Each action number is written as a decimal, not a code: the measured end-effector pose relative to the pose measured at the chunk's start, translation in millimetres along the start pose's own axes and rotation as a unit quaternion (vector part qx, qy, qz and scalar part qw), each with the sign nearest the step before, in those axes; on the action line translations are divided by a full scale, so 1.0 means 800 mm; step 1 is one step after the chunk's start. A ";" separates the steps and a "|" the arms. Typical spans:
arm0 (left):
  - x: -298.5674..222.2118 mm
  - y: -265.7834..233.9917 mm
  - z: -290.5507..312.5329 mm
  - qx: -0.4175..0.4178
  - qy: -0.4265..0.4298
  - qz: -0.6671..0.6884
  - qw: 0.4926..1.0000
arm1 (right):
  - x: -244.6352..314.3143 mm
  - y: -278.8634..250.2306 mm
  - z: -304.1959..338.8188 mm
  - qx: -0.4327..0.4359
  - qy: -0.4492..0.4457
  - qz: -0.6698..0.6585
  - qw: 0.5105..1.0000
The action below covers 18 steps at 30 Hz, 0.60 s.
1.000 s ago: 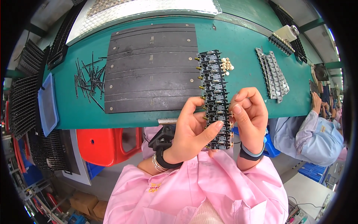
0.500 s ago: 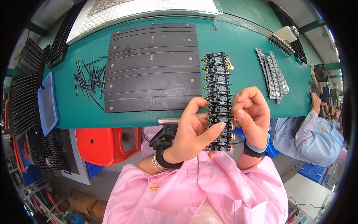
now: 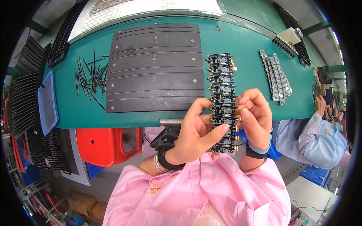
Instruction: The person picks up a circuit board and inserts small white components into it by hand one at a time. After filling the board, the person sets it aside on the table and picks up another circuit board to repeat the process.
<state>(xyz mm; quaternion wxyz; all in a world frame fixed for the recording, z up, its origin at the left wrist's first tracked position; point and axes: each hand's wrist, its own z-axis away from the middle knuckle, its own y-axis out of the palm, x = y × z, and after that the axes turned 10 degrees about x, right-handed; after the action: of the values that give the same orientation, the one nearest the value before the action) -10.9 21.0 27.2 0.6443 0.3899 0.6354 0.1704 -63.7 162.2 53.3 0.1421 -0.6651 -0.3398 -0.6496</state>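
A green desk [image 3: 241, 41] carries a black grooved fixture plate [image 3: 154, 67], loose black pins [image 3: 89, 77] and a strip of small boards [image 3: 277, 77]. A red stool [image 3: 107, 145] stands beneath.

The left hand [image 3: 196, 132] and right hand [image 3: 256, 116] hide the near part of the board strip [image 3: 222, 86]; its components are too small to tell.

the long circuit-board strip [image 3: 222, 101] looks matt black with small brassy metal pins along its edges. the table [image 3: 241, 41] has a smooth green matt top. the dark slatted plate [image 3: 154, 67] looks dull and rigid. the stool [image 3: 105, 145] is glossy red plastic.
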 end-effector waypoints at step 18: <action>-0.010 -0.002 0.002 0.032 -0.024 0.023 0.999 | 0.006 -0.003 0.000 0.024 0.010 0.002 1.000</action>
<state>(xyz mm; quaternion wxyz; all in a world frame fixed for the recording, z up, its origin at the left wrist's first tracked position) -10.8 14.0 31.1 0.6420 0.4290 0.6161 0.1554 -65.8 165.0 57.2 0.1632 -0.6556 -0.3524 -0.6476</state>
